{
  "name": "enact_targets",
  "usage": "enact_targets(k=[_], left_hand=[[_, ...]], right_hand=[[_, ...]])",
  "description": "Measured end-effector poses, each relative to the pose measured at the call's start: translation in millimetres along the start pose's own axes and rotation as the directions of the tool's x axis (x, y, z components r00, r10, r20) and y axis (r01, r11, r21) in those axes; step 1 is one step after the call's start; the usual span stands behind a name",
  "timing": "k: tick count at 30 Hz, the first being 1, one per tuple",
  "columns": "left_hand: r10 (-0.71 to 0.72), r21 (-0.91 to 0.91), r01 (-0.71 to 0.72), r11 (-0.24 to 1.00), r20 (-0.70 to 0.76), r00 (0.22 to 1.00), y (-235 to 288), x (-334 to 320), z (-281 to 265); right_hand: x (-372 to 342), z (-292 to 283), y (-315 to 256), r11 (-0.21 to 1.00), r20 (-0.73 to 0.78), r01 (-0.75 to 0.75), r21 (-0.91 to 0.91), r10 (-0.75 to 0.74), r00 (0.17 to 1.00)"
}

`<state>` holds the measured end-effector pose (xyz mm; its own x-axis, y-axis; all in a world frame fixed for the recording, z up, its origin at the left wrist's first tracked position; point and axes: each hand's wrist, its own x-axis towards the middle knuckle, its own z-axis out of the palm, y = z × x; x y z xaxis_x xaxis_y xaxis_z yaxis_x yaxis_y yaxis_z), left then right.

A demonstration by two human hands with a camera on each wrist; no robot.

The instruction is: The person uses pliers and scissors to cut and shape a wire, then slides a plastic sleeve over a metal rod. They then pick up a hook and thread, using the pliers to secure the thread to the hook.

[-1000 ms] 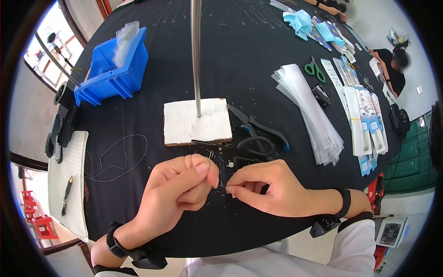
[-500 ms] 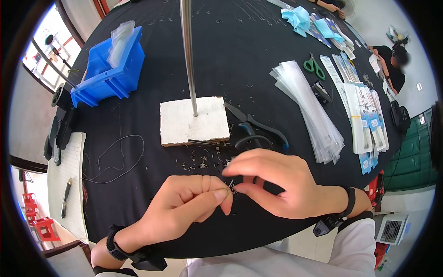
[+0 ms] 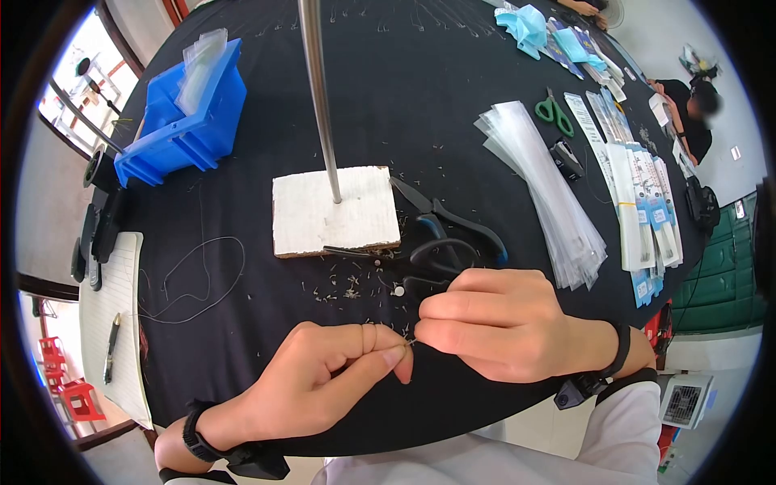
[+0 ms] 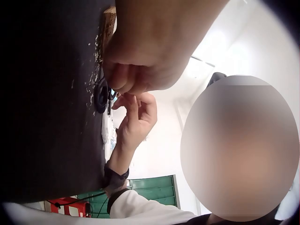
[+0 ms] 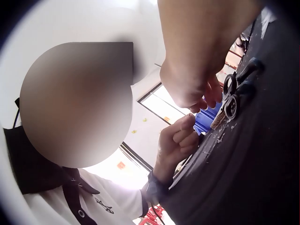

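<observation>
Over the near edge of the table, my left hand (image 3: 327,376) pinches a small, thin, metallic-looking piece (image 3: 411,343) between thumb and bent forefinger. Its tip sticks out toward the right; it is too small to tell its kind. My right hand (image 3: 501,327) meets it from the right, fingers curled and fingertips pinching at that end. In the left wrist view the right hand (image 4: 136,124) shows past the left one. Beyond the hands lie black-handled scissors (image 3: 416,257) and dark pliers (image 3: 459,220), partly overlapping.
A white block (image 3: 303,212) holds an upright metal rod (image 3: 320,97). Small clippings (image 3: 352,287) litter the black cloth. Clear sleeves (image 3: 541,194), green scissors (image 3: 554,113) and packets (image 3: 647,206) lie right; a blue bin (image 3: 190,137), thin line (image 3: 230,291) and notebook (image 3: 125,339) left.
The left hand has moved down and right with the small piece. The right hand lifted away, spreading its fingers, then closed in again at the piece's end.
</observation>
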<state>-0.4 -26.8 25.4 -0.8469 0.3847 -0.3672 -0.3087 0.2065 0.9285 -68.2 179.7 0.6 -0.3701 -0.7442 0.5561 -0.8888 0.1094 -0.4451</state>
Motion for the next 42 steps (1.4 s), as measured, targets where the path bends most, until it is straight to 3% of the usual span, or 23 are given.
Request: enact_targets(k=[8,17,20,26,30,34,38,42], left_hand=[[0.021,0.008,-0.021,1.000,0.025,0.999,-11,3,1],[0.001,0.006,-0.001,1.000,0.008,1.000,-7,6,1],[0.008,-0.010,-0.008,1.000,-0.001,1.000,-9,6,1],[0.004,-0.091,-0.007,0.996,-0.041,0.999,-8,6,1],[0.021,-0.154,-0.038,0.987,-0.107,0.994,-10,6,3],[0.091,-0.212,-0.118,0.970,-0.131,0.987,-16,5,2],[0.050,-0.215,-0.079,0.973,-0.133,0.990,-15,5,-1],[0.063,-0.249,-0.103,0.963,-0.164,0.984,-16,4,-1]], right_hand=[[-3,0,5,0.999,0.020,0.045,0.013,-0.045,0.999],[-8,6,9,0.992,0.010,-0.058,0.108,0.057,0.998],[-8,3,7,0.993,0.081,-0.087,0.084,0.080,0.994],[-1,4,5,0.979,-0.059,-0.189,0.083,0.194,0.979],[2,-5,11,0.937,-0.095,-0.317,-0.147,0.305,0.948],[2,-7,8,0.907,-0.074,-0.339,-0.252,0.331,0.941],[6,-11,13,0.820,-0.126,-0.520,-0.241,0.505,0.854],[7,-18,7,0.855,0.020,-0.463,-0.235,0.481,0.877]])
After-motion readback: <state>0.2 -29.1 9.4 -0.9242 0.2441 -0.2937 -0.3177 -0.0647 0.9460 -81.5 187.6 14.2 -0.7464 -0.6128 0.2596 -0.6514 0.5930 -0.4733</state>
